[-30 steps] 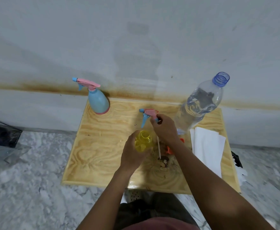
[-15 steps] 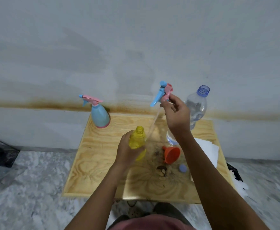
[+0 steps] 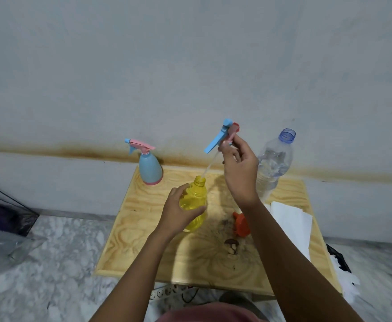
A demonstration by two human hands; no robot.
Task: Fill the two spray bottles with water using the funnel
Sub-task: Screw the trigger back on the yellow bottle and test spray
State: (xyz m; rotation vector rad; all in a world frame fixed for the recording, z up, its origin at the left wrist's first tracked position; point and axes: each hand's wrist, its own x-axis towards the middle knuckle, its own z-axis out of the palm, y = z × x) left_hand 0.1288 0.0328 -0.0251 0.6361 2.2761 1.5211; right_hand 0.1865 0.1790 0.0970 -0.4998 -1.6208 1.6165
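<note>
My left hand (image 3: 177, 211) grips the yellow spray bottle (image 3: 193, 201), which stands open-necked on the wooden board (image 3: 143, 240). Above it, my right hand (image 3: 239, 169) pinches the pink and blue spray head (image 3: 222, 135); its thin dip tube (image 3: 210, 166) slants down with its tip at the yellow bottle's neck. A blue spray bottle (image 3: 149, 167) with its head on stands at the board's back left. The orange funnel (image 3: 241, 223) lies on the board, partly hidden by my right forearm. A clear water bottle (image 3: 274, 163) with no cap stands at the back right.
White paper (image 3: 290, 224) lies on the board's right side. The board sits against a stained grey wall. A dark container (image 3: 2, 212) is on the marble floor at left, and a power strip (image 3: 167, 292) lies under the board's front edge.
My right hand has lifted the spray head up off the yellow bottle, drawing the dip tube almost out of its neck. My left hand keeps hold of the bottle.
</note>
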